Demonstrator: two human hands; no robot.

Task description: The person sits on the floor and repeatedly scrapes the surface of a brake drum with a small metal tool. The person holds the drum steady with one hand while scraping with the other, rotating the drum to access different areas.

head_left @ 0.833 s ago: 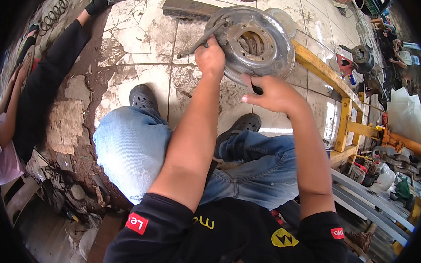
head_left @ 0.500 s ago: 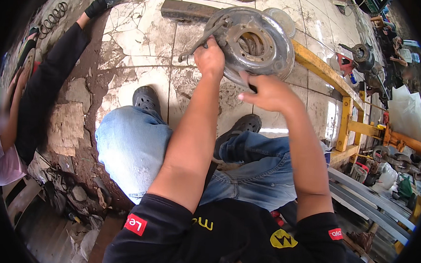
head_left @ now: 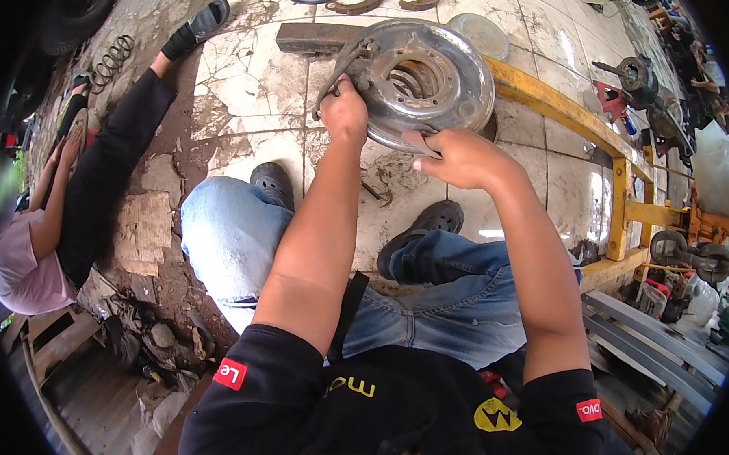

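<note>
A round, shiny, worn brake backing plate (head_left: 467,85) is held tilted above the tiled floor, its centre hole towards me. My left hand (head_left: 344,113) is closed at its left edge, by a dark curved hose-like piece (head_left: 328,88) attached to the plate. My right hand (head_left: 465,159) pinches a thin brownish flat piece, perhaps sandpaper (head_left: 419,140), against the plate's lower rim. Through the centre hole a ring-shaped metal part (head_left: 405,81) shows behind the plate.
A rusty metal bar (head_left: 312,38), curved brake shoes (head_left: 358,1) and a pale disc (head_left: 479,36) lie beyond. At right stands a yellow metal frame (head_left: 565,114). Another person's leg (head_left: 127,160) stretches along the left, near a coil spring (head_left: 111,62).
The plate has shifted left and turned its face more towards me, with my left hand moving along. My right hand stays near the lower rim. The whole view has shifted slightly.
</note>
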